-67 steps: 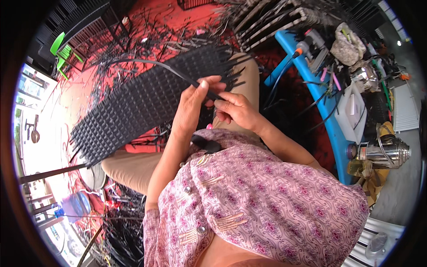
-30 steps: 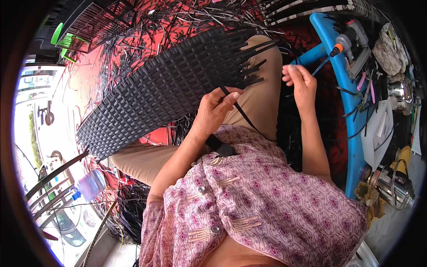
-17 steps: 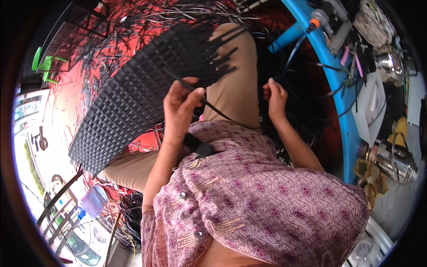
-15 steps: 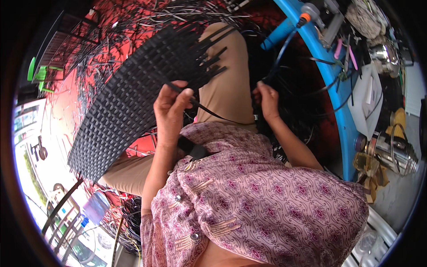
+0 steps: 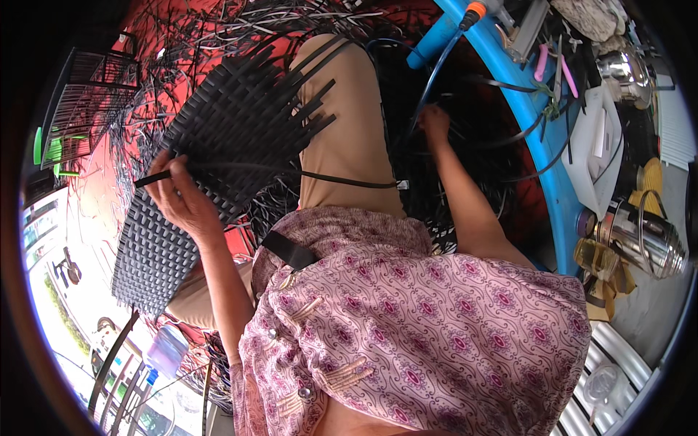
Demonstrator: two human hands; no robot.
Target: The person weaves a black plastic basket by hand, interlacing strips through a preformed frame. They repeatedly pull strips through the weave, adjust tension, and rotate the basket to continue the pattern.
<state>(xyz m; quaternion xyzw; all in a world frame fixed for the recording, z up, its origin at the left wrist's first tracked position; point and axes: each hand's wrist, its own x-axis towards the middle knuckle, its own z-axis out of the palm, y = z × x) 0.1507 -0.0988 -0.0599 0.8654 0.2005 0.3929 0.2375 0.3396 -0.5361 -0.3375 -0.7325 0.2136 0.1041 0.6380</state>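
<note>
- Black plastic strips make up a woven mat (image 5: 218, 167) lying across the person's lap and knee in the head view; most of it is a tight grid, while loose strip ends fan out unwoven at its upper edge.
- Left hand (image 5: 182, 203) rests on the mat, fingers pinched narrow around one long black strip (image 5: 291, 171) that runs right across the tan trouser leg (image 5: 349, 131).
- Right hand (image 5: 434, 122) reaches into a heap of loose strips (image 5: 480, 145) beside the blue pipe (image 5: 538, 145); its fingers curl in, but I cannot tell what they hold.
- Judging by this, weaving is well along, with the edge left.
</note>
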